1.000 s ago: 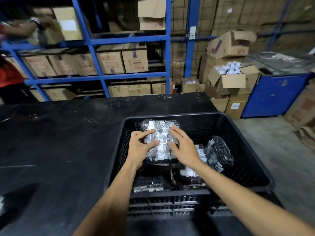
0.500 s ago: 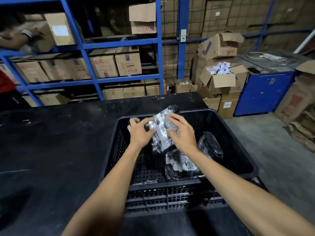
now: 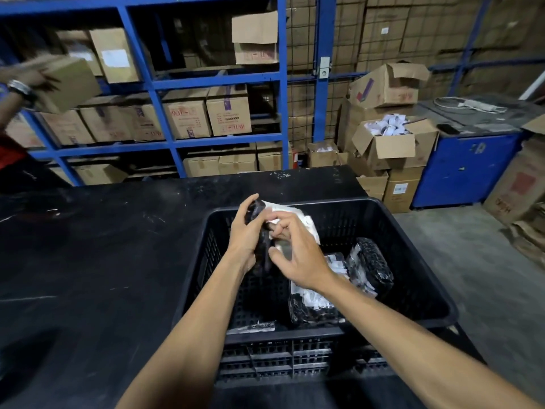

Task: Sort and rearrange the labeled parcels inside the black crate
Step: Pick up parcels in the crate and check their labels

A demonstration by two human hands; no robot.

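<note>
Landmark: black crate (image 3: 413, 231), sitting on the table (image 3: 103, 261).

Left of the crate: bare table top, nothing of the task lying there. Someone else's hand is holding a cardboard box (image 3: 67, 84) well off, up at the blue shelving (image 3: 153, 84); not part of this.

Over the crate's left half: left hand (image 3: 246, 231) is gripping the dark edge of a labeled parcel (image 3: 265, 246), fingers wrapped round it, holding it on edge and lifted above the crate floor. Probably tilting it up so the white label is facing the person for a read, or freeing floor space under it.

Just right of that, still over the crate: right hand (image 3: 298, 255) is pinching the parcel's label side with thumb and fingertips, other fingers spread loose. Looks like it's steadying or turning the parcel, not carrying the weight.

Crate's right half: two more parcels (image 3: 370, 261) lying on the floor against each other, labels up. One flatter piece (image 3: 250, 326) is lying at the near wall, left of those.

Count: one crate, four parcels showing (one in hands, three down), two hands both working the same parcel. Anything hiding under the arms, can't tell.
</note>
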